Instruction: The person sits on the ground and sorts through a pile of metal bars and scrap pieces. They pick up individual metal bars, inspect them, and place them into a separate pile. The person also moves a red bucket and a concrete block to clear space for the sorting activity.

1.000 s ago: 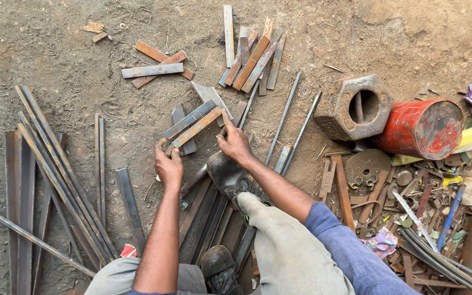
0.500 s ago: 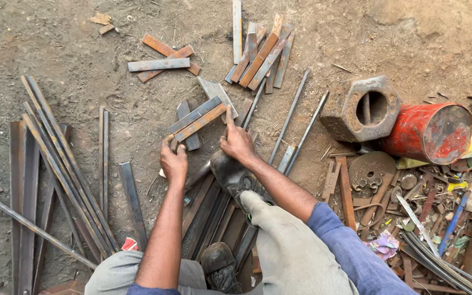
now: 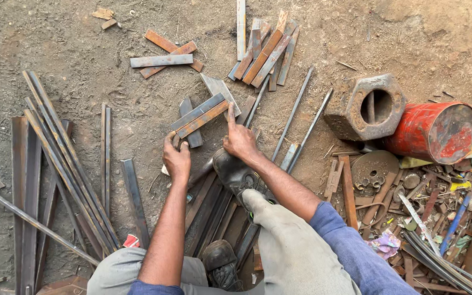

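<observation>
Below, in the head view, the person squats on dirt ground [image 3: 72, 49] among much scrap iron. The left hand [image 3: 176, 159] touches the lower left end of two flat steel bars [image 3: 200, 116] with its fingers bent down over the end; whether they really grasp it I cannot tell. The right hand [image 3: 240, 139] presses one straight finger against the upper right end of these bars, the other fingers loosely curled, holding nothing. The bars lie side by side, long axis diagonal, from lower left to upper right. Just behind the bars lies a grey steel plate [image 3: 218, 89]. Further behind the bars is a heap of short flat pieces [image 3: 266, 52]. Right of the bars, two thin rods [image 3: 301, 117] lie, then a hexagonal iron block [image 3: 366, 106] and a red drum [image 3: 435, 133]. Left of the bars, long angle irons [image 3: 55, 158] lie. A black shoe [image 3: 236, 172] stands just below the right hand.
</observation>
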